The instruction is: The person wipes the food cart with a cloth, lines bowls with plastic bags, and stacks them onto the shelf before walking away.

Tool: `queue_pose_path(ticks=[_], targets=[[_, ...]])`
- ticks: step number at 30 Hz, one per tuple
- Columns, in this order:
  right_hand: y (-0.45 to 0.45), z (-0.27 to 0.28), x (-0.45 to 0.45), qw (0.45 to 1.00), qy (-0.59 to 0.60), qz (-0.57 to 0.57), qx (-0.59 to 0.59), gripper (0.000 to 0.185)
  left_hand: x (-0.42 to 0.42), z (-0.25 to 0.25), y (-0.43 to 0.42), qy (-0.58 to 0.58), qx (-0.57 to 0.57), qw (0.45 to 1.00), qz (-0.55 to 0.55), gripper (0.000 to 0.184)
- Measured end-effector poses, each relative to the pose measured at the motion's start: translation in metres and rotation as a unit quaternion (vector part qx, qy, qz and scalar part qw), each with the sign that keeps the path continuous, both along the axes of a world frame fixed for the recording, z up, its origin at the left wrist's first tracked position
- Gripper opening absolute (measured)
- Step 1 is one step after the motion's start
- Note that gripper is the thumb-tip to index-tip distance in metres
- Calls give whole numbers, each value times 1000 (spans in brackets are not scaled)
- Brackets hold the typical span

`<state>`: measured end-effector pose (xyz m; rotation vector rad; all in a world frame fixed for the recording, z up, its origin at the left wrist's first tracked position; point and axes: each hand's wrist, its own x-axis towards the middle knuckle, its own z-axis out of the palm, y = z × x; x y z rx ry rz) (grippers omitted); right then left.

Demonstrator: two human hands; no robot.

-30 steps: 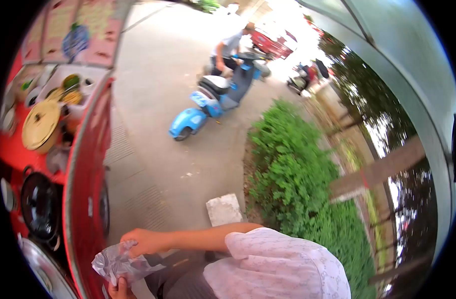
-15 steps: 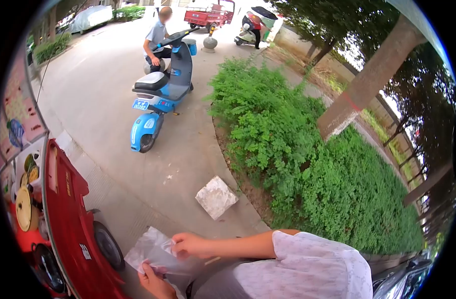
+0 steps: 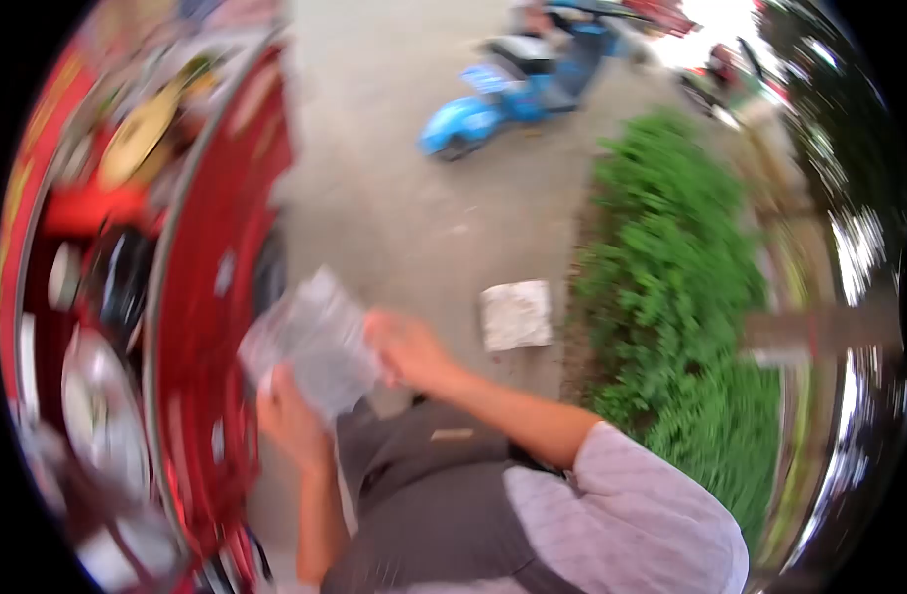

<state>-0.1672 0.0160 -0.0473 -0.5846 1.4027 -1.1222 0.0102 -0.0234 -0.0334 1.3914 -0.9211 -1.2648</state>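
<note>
Step in hand: handling a clear plastic bag. The left hand grasps its lower edge, the right hand its right side; fingertips are blurred. Further handling likely calls for steady two-sided grip. The bag hangs outside the red cart's side wall. Within that wall's edge stands a dark pan; beyond, pavement and shrubs.
</note>
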Motion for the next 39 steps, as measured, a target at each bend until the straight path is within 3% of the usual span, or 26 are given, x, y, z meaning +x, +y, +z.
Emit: queue_pose_path(ticks=[1,2,8,10,14,16,18,20,22,23,25,26,27,30,31,32,33,34,35,36,37,39], targets=[[-17,8,9,996,-30,50,-70,33,10,9,-10,-19,-9,998,54,25],[-32,24,27,995,-92,30,-22,29,26,11,-20,-36,-38,995,82,23],[-115,50,109,981,-42,188,-1,27,116,15,-72,58,-109,982,143,24],[-136,71,145,974,76,213,-27,32,148,22,-84,87,-121,976,155,26],[-167,89,207,949,102,295,-37,36,209,35,-102,10,-117,972,205,31],[-180,89,231,876,209,374,-222,38,234,33,-101,-2,-94,970,226,32],[-190,93,254,839,246,405,-269,38,256,45,-96,-6,-57,978,200,37],[-208,102,276,794,280,429,-327,39,279,47,-86,-144,-76,981,103,56],[-224,120,292,730,308,472,-387,38,296,61,-80,-249,-53,965,62,64],[-228,127,304,722,300,481,-396,38,304,66,-77,-330,-16,942,62,64],[-229,136,326,596,278,539,-526,40,315,73,-74,-475,63,876,56,65],[-229,136,334,548,287,571,-539,41,322,80,-76,-495,73,858,119,60],[-231,135,340,541,281,578,-543,41,334,81,-74,-536,41,829,153,57],[-256,122,352,380,487,563,-548,34,346,103,-73,-577,-20,790,206,59],[-278,116,358,359,533,536,-547,28,344,110,-69,-549,-36,827,115,60],[-296,120,364,394,523,506,-561,20,344,114,-69,-517,-53,854,24,62],[-311,124,370,428,511,474,-575,16,346,114,-72,-518,-52,853,33,62],[-321,127,378,422,507,477,-581,16,346,113,-75,-501,-89,860,29,59],[-329,129,385,417,440,494,-624,27,348,109,-79,-483,-125,866,24,57],[-334,131,391,410,371,507,-661,42,354,104,-81,-531,-63,842,65,59],[-336,135,395,407,367,511,-662,42,359,104,-84,-530,-59,843,70,59],[-337,150,401,352,302,645,-607,63,368,100,-93,-607,33,773,182,68]])
